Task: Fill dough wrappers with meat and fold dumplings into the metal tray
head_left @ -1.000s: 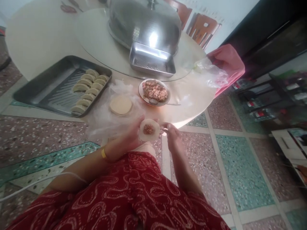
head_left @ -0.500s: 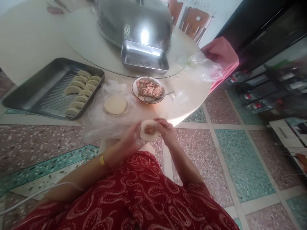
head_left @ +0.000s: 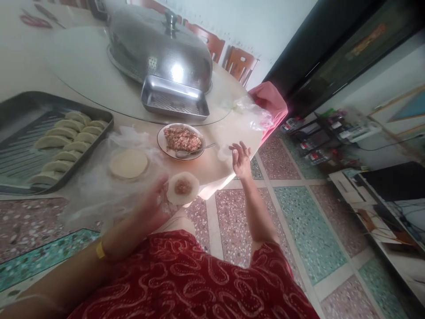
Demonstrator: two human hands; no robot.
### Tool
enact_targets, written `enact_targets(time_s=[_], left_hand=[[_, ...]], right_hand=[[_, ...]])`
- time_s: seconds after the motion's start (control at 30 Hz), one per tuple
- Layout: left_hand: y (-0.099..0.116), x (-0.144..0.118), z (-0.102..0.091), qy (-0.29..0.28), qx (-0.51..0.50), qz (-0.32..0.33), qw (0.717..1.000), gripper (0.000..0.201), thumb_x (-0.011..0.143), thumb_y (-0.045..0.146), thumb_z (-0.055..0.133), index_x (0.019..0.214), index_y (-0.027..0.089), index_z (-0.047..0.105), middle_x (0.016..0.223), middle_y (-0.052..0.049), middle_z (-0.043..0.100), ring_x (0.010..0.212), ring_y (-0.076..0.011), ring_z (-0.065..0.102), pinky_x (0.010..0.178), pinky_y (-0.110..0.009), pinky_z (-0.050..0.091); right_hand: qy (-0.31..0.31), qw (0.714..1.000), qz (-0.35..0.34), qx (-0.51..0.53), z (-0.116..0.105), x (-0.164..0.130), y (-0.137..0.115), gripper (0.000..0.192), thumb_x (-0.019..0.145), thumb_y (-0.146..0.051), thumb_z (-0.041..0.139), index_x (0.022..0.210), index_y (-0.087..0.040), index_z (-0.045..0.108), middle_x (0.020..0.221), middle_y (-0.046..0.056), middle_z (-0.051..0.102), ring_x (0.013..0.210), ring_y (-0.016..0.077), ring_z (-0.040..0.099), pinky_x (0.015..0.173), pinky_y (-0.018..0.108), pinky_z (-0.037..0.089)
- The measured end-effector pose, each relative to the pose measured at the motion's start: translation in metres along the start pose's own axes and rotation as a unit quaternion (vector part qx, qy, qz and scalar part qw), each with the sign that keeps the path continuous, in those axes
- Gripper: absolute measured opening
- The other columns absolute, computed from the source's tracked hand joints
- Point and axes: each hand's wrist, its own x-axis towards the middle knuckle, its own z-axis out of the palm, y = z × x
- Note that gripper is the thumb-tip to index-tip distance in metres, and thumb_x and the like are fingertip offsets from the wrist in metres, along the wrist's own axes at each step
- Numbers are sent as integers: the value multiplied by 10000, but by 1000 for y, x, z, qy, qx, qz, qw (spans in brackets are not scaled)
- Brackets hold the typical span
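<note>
We see dumplings [head_left: 68, 136] folded at the tray's [head_left: 20, 146] right edge, wrappers [head_left: 129, 163] and filling [head_left: 182, 137] remaining, one filled round [head_left: 183, 189] unfolded by the table's [head_left: 214, 169] near edge (fingers: left hand [head_left: 153, 201] clamped on it, right hand [head_left: 241, 165] apart).

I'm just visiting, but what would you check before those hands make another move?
1. Wrapper supported: ok, the left hand holds the wrapper.
2. Filling centred: ok, the filling sits near the middle, with bare dough around it.
3. Right hand free: ok, the right hand is open, with nothing visible in it.
4. Spoon settled: ok, the spoon rests in the bowl.
5. Wrapper's underside untorn: cannot tell, it faces away.
</note>
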Motion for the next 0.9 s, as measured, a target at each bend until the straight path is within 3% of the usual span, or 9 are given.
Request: enact_targets(time_s=[0.2,0.3,0.4,0.5,0.63,0.9], left_hand=[[0,2,5,11,-18,19,1000,380,1017,258,300,1054,159,665,952,-82,749,911,-193,697,830,-293,566],[0,0,8,23,-10,17,1000,397,1020,272,296,1056,132,665,976,-94,744,958,-206,690,848,-307,565],[1,-1,4,18,-4,19,1000,369,1015,290,335,992,145,674,960,-70,740,973,-184,681,874,-285,552],[1,-2,-3,-13,13,19,1000,356,1002,327,384,951,143,685,925,-66,734,976,-182,677,888,-276,540],[2,-6,-8,-61,41,26,997,299,949,358,511,942,124,696,880,-82,732,929,-206,682,839,-285,544],[8,-19,-5,-117,13,45,992,481,1013,380,346,1011,70,713,919,-136,742,845,-202,696,756,-279,555]], right_hand=[[-30,999,-5,-16,7,7,7,456,989,-395,268,1109,-205,665,1266,85,661,1431,327,365,1195,641,61],[36,999,-16,35,-3,1,-1,450,994,-429,287,1106,-216,666,1219,92,676,1399,316,414,1185,655,122],[122,977,-21,173,-9,-16,-26,436,1006,-446,288,1166,-238,637,1077,68,725,1294,275,535,1144,613,300],[75,945,-66,312,-5,-38,-65,404,1014,-465,281,1207,-321,606,1016,7,750,1204,231,622,1124,593,378],[-21,917,-186,351,7,-54,-106,406,993,-559,298,1219,-382,585,928,-32,771,1318,208,543,1199,617,277],[-50,915,-277,290,13,-51,-111,429,998,-535,286,1222,-354,604,1099,-18,752,1366,210,499,1246,561,221]])
